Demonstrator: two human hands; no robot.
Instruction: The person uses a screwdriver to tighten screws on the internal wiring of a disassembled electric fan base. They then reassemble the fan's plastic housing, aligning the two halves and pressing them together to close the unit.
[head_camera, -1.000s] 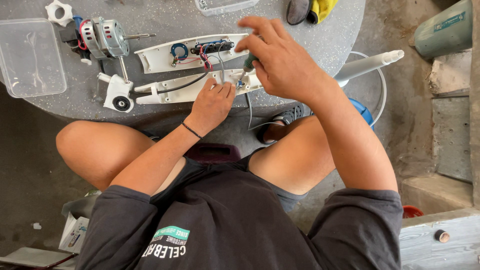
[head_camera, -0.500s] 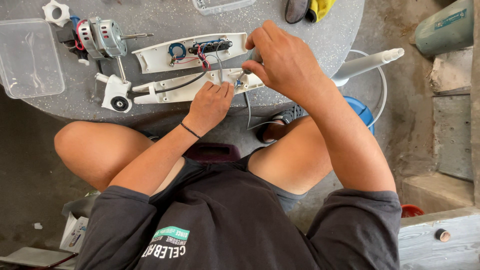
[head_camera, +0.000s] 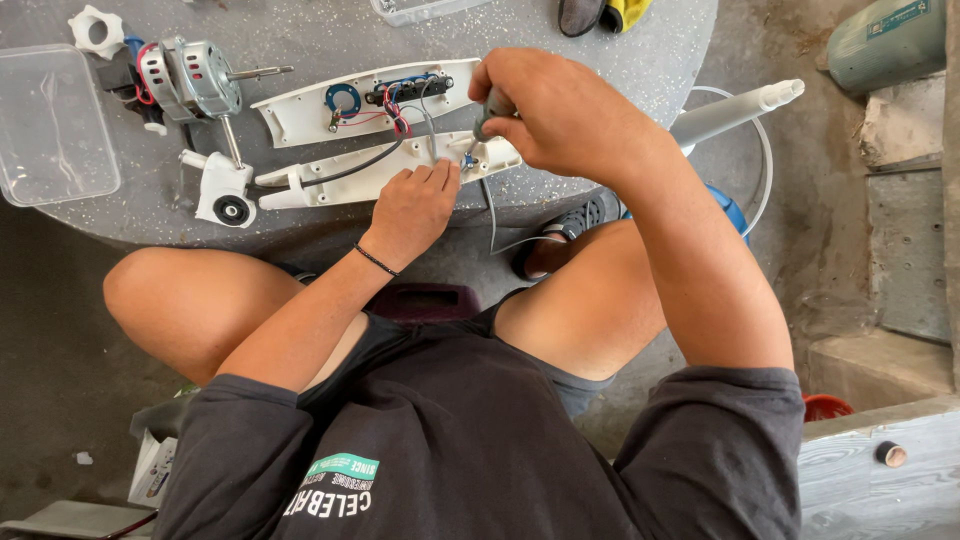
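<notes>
Nearest the camera, the seated person's knees sit just under the near edge of the round grey table (head_camera: 600, 60). On that edge lies the lower white housing half (head_camera: 350, 180), a long plastic shell with a black cable running along its inside. The left hand (head_camera: 412, 205) rests on this shell near its right end, fingers curled down and pressing it flat against the table, with nothing enclosed in the palm. The right hand (head_camera: 560, 115) is just to the right of the left hand and above the shell's right end, closed in a fist around the dark handle of a screwdriver (head_camera: 482, 120), whose tip points down at a small blue part on the shell. The two hands are close together but do not touch.

Just behind the shell lies the upper white housing half (head_camera: 300, 112), holding a blue ring, a black switch block and red and blue wires. To the left of both shells stands a small electric motor (head_camera: 190, 80) with its shaft, and left again a clear plastic box (head_camera: 50, 125). A white tube (head_camera: 735, 110) juts out to the right of the shells, past the table's edge.
</notes>
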